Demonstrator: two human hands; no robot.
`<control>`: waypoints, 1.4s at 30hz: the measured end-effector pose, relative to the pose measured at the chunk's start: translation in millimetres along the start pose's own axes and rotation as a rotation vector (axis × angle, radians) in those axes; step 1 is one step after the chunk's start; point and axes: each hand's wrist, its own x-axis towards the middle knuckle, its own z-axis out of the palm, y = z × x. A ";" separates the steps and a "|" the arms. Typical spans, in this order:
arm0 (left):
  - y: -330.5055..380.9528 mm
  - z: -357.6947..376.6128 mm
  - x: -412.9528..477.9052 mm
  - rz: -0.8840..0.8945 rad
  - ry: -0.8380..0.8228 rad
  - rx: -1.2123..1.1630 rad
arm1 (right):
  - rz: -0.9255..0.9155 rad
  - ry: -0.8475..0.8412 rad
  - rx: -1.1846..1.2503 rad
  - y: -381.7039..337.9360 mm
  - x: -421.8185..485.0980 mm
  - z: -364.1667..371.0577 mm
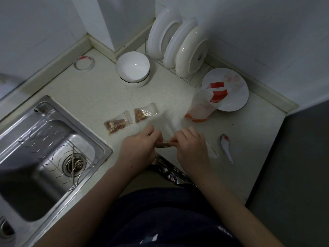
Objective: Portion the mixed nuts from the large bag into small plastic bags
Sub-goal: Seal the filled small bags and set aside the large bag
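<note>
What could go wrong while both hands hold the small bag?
Left hand and right hand pinch the small bag low, near the nuts; if its top is unsealed, nuts may spill.
They work at the counter edge, so dropped nuts could fall off it.
The large bag stands upright; a knock could tip it.

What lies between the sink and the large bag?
Head view: two filled small bags side by side, then the clear bag held by left hand and right hand.
</note>
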 end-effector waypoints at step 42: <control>-85.7 62.4 54.2 -0.377 0.104 -0.383 | 1.020 -0.203 0.783 40.6 5.2 54.6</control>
